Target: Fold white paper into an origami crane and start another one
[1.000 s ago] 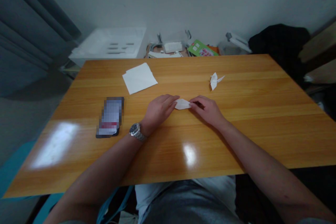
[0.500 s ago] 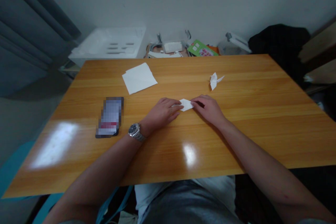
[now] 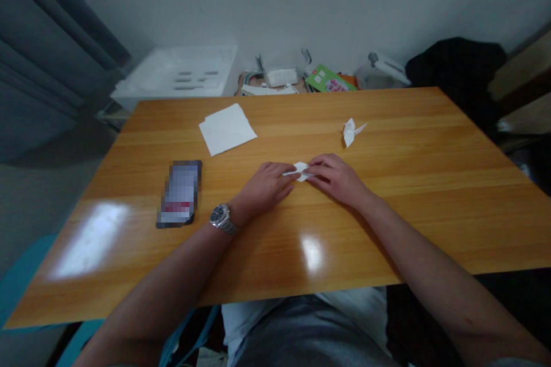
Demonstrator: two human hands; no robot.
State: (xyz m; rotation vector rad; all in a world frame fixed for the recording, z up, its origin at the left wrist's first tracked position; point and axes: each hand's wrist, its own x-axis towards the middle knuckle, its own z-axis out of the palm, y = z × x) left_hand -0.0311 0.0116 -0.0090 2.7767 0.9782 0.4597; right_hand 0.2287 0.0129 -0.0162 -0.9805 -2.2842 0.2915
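A small folded piece of white paper (image 3: 301,167) lies on the wooden table between my two hands. My left hand (image 3: 270,179) grips its left side, fingertips resting on it and thumb along the near edge. From the right, my right hand (image 3: 334,175) has its fingers over the paper's right part, which they partly cover. Beyond my right hand stands a white origami crane (image 3: 350,132). Farther left lie stacked white paper sheets (image 3: 228,129). The finer folds under my fingers are too small to make out.
A phone (image 3: 179,194) with a blurred screen lies left of my left arm, on the wooden table (image 3: 413,183). Behind the table's far edge are a white plastic tray (image 3: 189,69), a green booklet (image 3: 329,80) and a dark heap of cloth (image 3: 456,77).
My right hand has shifted slightly left, its fingers moving from the paper's right tip to over its right part. Less of the paper shows. My left hand stays nearly in place.
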